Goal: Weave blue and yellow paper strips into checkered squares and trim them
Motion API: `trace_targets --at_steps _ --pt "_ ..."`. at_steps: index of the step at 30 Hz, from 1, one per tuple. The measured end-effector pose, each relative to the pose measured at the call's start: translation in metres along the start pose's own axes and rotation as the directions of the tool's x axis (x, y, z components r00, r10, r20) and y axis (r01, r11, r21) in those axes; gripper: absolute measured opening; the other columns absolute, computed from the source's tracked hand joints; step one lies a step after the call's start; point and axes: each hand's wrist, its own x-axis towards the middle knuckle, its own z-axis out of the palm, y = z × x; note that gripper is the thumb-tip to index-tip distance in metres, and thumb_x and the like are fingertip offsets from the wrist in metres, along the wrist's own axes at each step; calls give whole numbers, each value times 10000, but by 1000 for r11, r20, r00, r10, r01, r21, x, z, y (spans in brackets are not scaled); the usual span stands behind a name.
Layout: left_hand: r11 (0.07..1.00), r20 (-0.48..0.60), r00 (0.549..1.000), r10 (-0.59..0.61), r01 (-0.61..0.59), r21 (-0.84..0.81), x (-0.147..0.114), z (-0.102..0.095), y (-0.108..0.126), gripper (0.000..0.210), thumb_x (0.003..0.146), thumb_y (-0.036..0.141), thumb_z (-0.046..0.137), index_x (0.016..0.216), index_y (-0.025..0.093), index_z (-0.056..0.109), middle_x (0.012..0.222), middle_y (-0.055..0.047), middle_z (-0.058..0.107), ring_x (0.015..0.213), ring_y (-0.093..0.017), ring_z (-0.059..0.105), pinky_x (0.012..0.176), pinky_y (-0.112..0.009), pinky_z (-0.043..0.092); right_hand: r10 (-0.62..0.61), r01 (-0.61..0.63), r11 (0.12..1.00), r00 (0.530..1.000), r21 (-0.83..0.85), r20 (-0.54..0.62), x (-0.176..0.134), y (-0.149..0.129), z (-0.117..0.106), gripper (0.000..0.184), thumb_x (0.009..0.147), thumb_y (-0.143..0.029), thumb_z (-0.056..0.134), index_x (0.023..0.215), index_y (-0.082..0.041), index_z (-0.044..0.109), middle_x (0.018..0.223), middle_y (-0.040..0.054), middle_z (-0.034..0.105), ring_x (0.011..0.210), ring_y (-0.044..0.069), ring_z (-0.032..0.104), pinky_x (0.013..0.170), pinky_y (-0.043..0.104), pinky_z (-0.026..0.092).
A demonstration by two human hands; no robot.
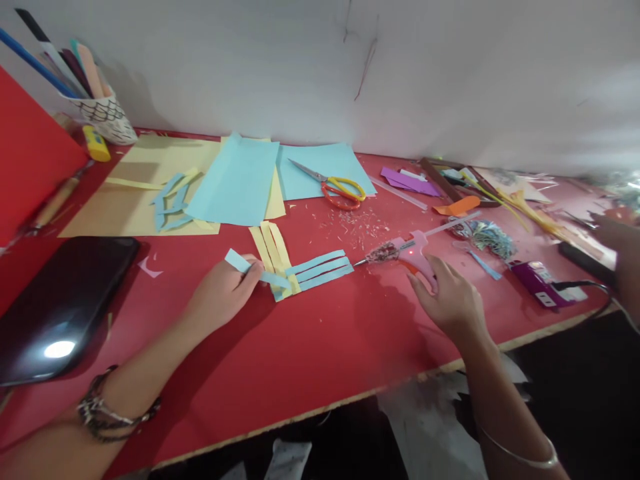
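My left hand is closed in a pinch on a light blue paper strip. Its far end reaches over the joined corner of a paper piece with yellow strips and blue strips. On the right, my right hand has its thumb and fingers on either side of the handle of a pink glue gun. The gun's metal tip points left, close to the ends of the blue strips. A clear glue stick protrudes from its back. The palm side of this hand is hidden.
Behind lie blue sheets, scissors and cut strips. A black tablet-like object is at left, below a pen cup. At right are a purple power box, tinsel and another person's hand.
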Motion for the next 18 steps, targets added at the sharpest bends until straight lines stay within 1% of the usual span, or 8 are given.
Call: trace_targets --at_steps 3,8,10,12,15,16,17,18 --pt "1000 -6 1000 7 -7 -2 0 0 0 288 808 363 272 600 211 400 490 40 325 468 -130 375 458 -236 278 59 -58 997 998 49 -13 12 9 3 378 787 -450 421 1002 -172 560 901 112 650 771 260 598 533 300 389" --pt "1000 -13 1000 17 -16 22 1 -1 2 294 789 370 261 603 206 420 476 40 324 448 -131 374 448 -236 286 191 -195 980 978 47 81 43 17 11 379 728 -496 472 910 -179 571 728 76 612 674 243 556 516 291 355" --pt "999 -14 999 32 -31 33 0 -2 2 295 790 369 259 607 206 423 483 35 343 458 -136 391 453 -238 296 186 -190 982 976 23 113 52 16 14 356 738 -473 478 909 -178 580 738 84 607 700 247 553 548 309 378" --pt "998 -29 998 55 -54 39 0 -2 3 292 794 367 262 598 208 408 490 31 355 467 -138 406 457 -238 304 118 -116 993 989 -25 92 56 11 16 348 759 -449 480 909 -155 593 819 129 606 808 283 548 629 362 410" --pt "996 -60 995 78 -75 45 -1 -1 5 296 802 362 262 563 211 349 487 31 354 445 -127 398 440 -230 292 -35 32 998 997 -46 -66 55 -7 10 382 778 -434 491 982 -125 585 1016 193 556 978 347 488 759 473 395" --pt "995 -70 994 85 -82 49 -2 0 6 301 806 361 260 555 211 336 486 31 357 435 -122 392 430 -227 283 -101 102 995 989 2 -111 54 -17 6 385 787 -424 491 1030 -135 567 1062 186 540 998 345 478 782 490 387" --pt "994 -80 992 100 -96 53 -3 1 6 308 810 359 258 553 209 338 487 28 367 432 -118 394 425 -224 277 -198 209 974 973 90 -121 51 -28 1 373 799 -406 485 1063 -151 549 1062 163 542 1004 322 481 807 481 386" --pt "991 -86 989 124 -119 62 -4 1 7 316 815 356 256 556 206 356 493 24 385 437 -117 403 424 -222 274 -320 335 919 942 205 -105 49 -42 -4 362 813 -388 477 1089 -160 531 1044 140 553 998 289 492 828 454 391"
